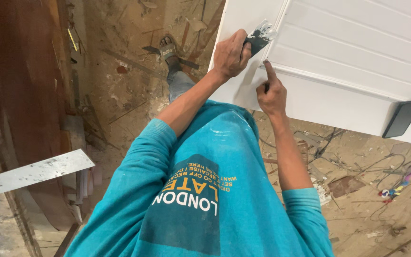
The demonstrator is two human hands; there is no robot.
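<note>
The left hand is closed in a grip, knuckles up, thumb side toward the right, its forearm bare and stretched forward from a pushed-up teal sleeve. The right hand sits just beside and below it, forefinger pointing straight ahead, other fingers curled, the right forearm also bare and extended

Worktop: a white grooved panel is seen lying flat, one corner shown toward the floor.
On panel: a dark phone is laid at the panel's near edge.
Floor: dusty brown ground is seen below the panel.
On floor: wood scraps and tangled wires are strewn beneath the panel's near edge.
</note>
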